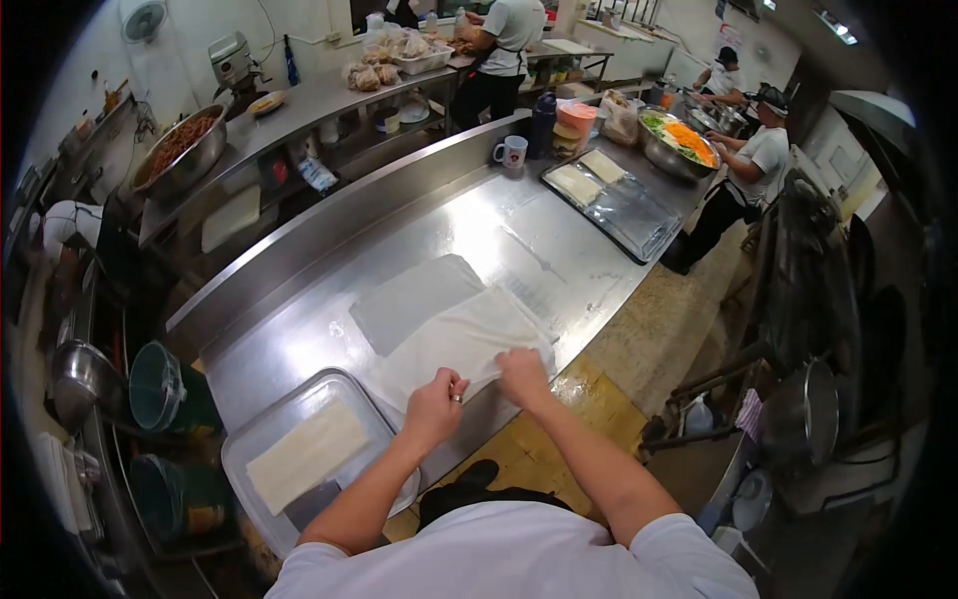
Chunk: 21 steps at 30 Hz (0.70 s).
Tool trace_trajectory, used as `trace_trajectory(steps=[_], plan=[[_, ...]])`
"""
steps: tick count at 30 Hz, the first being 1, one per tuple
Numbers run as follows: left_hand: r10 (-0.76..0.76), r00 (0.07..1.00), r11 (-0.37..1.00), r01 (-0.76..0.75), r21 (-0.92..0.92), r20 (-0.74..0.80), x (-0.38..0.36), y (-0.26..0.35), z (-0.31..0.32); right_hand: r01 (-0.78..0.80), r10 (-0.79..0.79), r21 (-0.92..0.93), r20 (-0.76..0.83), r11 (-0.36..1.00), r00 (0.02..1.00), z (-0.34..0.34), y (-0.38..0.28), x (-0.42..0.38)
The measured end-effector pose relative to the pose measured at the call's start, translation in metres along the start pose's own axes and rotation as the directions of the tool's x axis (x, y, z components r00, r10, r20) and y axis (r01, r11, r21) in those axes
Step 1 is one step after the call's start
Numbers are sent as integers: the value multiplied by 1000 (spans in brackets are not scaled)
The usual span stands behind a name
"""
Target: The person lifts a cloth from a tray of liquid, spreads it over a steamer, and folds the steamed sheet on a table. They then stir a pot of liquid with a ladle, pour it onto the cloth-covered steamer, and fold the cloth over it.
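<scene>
A thin, pale sheet (454, 334) lies on the steel table, its near edge reaching the table's front edge. Beyond it and partly under it is a flat translucent sheet (414, 295). My left hand (436, 404) is closed at the near edge of the pale sheet, with a ring on one finger; what it pinches is too small to make out. My right hand (523, 377) is closed at the sheet's near right corner, fingers on its edge. Left of my left hand, a metal tray (374, 394) holds a pale rectangular stack (307, 456).
A dark tray (634, 225) with pale rectangles, a mug (510, 152), a dark bottle (542, 126) and a bowl of cut vegetables (679, 143) stand toward the far right. Several people work beyond. Green buckets (165, 389) are at the left.
</scene>
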<state>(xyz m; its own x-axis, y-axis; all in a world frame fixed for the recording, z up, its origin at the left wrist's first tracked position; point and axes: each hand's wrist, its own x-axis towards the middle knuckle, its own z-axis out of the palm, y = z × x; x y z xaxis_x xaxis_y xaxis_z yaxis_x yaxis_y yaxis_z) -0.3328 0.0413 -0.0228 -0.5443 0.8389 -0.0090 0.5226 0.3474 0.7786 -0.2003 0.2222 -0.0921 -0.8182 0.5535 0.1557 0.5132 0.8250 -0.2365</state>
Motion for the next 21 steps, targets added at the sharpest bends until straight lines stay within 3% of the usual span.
trace_trajectory(steps=[2, 5, 8, 11, 14, 21], plan=[[-17, 994, 971, -10, 237, 109, 7, 23, -16, -78, 75, -32, -64, 996, 995, -14, 21, 10], [-81, 909, 878, -129, 461, 408, 11, 13, -10, -158, 149, -23, -231, 987, 962, -38, 42, 9], [-92, 870, 866, -170, 470, 484, 3, 30, -5, -273, 260, 1, -305, 962, 916, -44, 69, -2], [-65, 784, 956, -128, 263, 618, -7, 28, 12, -379, 377, 63, -336, 923, 863, -51, 89, -23], [-81, 602, 975, -118, 189, 794, -14, 32, 31, -459, 475, 133, -354, 878, 806, -51, 113, -46], [-20, 416, 998, 69, -10, 909, -34, 51, 88, -623, 634, 171, -386, 763, 670, -69, 160, -113]])
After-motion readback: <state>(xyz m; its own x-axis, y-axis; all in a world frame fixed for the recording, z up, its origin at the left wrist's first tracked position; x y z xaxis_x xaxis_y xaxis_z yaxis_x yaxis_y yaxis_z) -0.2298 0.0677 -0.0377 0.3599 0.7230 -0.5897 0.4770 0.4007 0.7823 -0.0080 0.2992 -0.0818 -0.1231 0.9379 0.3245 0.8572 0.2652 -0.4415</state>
